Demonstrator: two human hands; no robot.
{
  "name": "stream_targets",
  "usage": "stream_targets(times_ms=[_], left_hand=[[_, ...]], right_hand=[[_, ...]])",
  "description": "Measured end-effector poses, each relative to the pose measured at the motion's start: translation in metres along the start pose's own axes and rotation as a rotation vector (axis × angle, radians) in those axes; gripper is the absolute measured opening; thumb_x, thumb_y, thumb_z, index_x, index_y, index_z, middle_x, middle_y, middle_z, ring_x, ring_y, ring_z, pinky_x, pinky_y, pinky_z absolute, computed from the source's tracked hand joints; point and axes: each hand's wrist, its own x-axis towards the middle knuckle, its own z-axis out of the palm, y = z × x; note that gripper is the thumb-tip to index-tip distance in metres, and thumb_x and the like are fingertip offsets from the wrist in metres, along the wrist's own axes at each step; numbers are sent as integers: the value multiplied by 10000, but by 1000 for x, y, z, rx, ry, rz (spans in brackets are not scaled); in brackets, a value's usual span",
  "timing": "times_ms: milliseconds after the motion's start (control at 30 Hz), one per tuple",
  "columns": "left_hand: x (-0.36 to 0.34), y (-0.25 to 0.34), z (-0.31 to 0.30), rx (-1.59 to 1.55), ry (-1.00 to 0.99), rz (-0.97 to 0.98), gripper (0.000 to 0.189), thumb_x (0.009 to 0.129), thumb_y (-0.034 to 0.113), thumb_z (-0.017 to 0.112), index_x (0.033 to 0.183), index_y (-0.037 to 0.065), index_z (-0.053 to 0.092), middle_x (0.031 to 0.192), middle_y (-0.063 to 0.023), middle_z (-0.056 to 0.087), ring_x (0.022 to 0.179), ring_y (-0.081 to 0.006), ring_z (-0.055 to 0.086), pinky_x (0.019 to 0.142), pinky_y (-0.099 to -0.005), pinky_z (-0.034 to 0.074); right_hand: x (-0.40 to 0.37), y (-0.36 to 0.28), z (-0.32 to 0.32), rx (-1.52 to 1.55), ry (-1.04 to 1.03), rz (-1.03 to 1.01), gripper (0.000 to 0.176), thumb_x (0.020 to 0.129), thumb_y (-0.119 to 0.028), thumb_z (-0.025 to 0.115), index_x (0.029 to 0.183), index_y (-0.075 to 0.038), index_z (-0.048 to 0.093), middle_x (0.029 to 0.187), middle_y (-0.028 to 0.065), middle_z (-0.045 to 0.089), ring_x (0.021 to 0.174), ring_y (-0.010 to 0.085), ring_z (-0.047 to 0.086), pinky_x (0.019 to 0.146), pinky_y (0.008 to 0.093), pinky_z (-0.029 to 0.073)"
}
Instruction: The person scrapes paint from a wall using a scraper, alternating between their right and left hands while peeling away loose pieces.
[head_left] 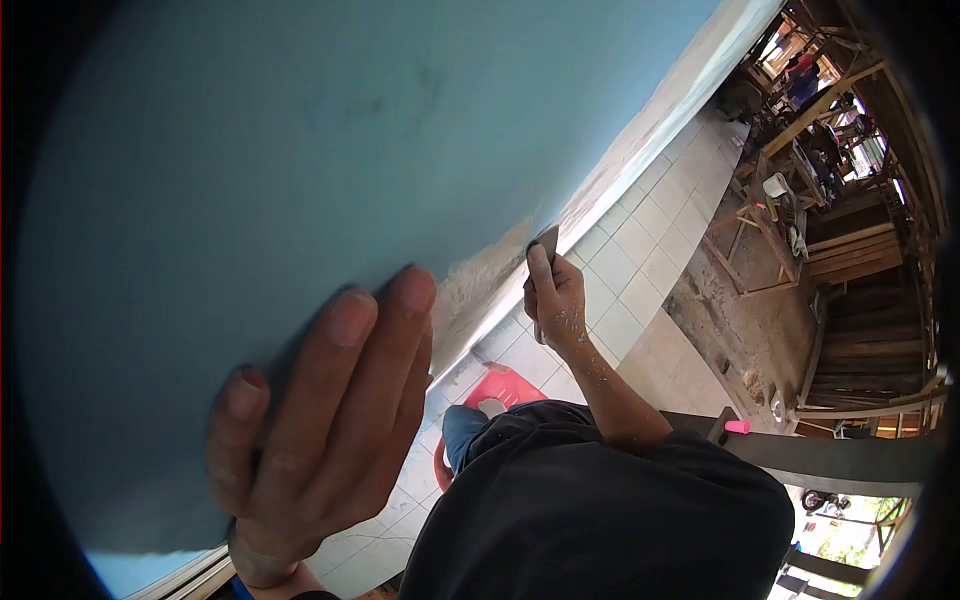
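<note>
My left hand (325,420) rests on the blue painted wall (330,200), its fingers stretched out over the surface. In my right hand (558,300) is a scraper (548,243), held with the thumb along it and the fingers wrapped round. Its blade is at the wall's edge, beside a rough pale patch (485,270) where the blue paint is gone. White specks of dust or flakes cling to my right hand and wrist.
Below is a white tiled floor (640,245) with a red plastic chair (505,383) near my legs. A pink cup (737,427) sits on a dark ledge. Farther off are a wooden workbench (760,235) and stacked boards (855,255).
</note>
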Motion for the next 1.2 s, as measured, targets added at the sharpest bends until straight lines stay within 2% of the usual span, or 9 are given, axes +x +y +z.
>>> stream_targets(times_ms=[167, 333, 433, 567, 733, 833, 933, 1100, 1200], left_hand=[[0, -3, -1, 14, -2, 22, 310, 828, 489, 580, 1105, 349, 592, 1325, 131, 495, 1312, -126, 355, 1166, -377, 148], [-1, 1, -1, -2, -33, 1, 319, 822, 493, 583, 1107, 350, 593, 1334, 130, 486, 1319, -125, 342, 1166, -374, 150], [-1, -1, -2, 6, -32, -6, 323, 820, 493, 588, 1112, 355, 590, 1331, 132, 487, 1319, -127, 340, 1166, -371, 149], [-2, 1, -2, 13, -46, 2, 336, 818, 503, 589, 1125, 368, 579, 1333, 134, 483, 1321, -131, 336, 1165, -372, 150], [0, 0, -5, 13, -61, -11, 328, 817, 508, 595, 1117, 379, 584, 1336, 126, 482, 1325, -135, 328, 1163, -381, 149], [-2, 4, -2, 1, -59, -8, 327, 814, 512, 599, 1114, 381, 587, 1333, 125, 485, 1322, -138, 333, 1164, -385, 146], [-2, 2, 1, 22, -38, 0, 335, 808, 523, 602, 1113, 386, 586, 1329, 125, 489, 1316, -142, 343, 1164, -388, 148], [-2, 1, 0, 41, -34, 14, 327, 804, 530, 604, 1104, 400, 595, 1321, 118, 501, 1309, -149, 357, 1160, -396, 161], [-2, 2, -1, 14, -40, -6, 315, 808, 522, 606, 1098, 400, 606, 1313, 121, 508, 1306, -149, 364, 1161, -390, 158]], right_hand=[[5, 13, -5, -89, -7, -45, 441, 921, -414, 558, 674, -61, 459, 495, -40, 396, 362, 34, 323, 322, 210, 228], [3, 9, -2, 53, -39, 48, 425, 922, -412, 555, 684, -72, 462, 499, -50, 381, 370, 33, 319, 326, 208, 228], [4, 12, 3, -79, -18, -34, 422, 926, -408, 549, 682, -78, 454, 507, -52, 373, 381, 31, 322, 332, 207, 232], [4, -2, 0, 10, -41, -14, 433, 925, -422, 544, 681, -77, 451, 497, -49, 377, 379, 25, 313, 332, 208, 227], [3, 26, 0, -59, -6, -41, 445, 931, -419, 534, 675, -66, 446, 477, -41, 366, 371, 37, 305, 330, 223, 214], [2, -5, 4, 53, -54, -23, 438, 927, -413, 545, 679, -63, 456, 484, -40, 382, 374, 36, 319, 334, 216, 228], [6, 34, -4, -10, -50, -40, 427, 923, -400, 558, 677, -65, 460, 496, -42, 400, 382, 35, 332, 339, 214, 241], [2, 10, 0, -13, -51, -43, 421, 919, -402, 565, 690, -61, 474, 500, -44, 409, 388, 31, 342, 339, 214, 242], [-2, 9, -2, -42, -69, -6, 458, 907, -422, 578, 679, -30, 510, 542, -29, 461, 491, 35, 402, 429, 216, 315]])
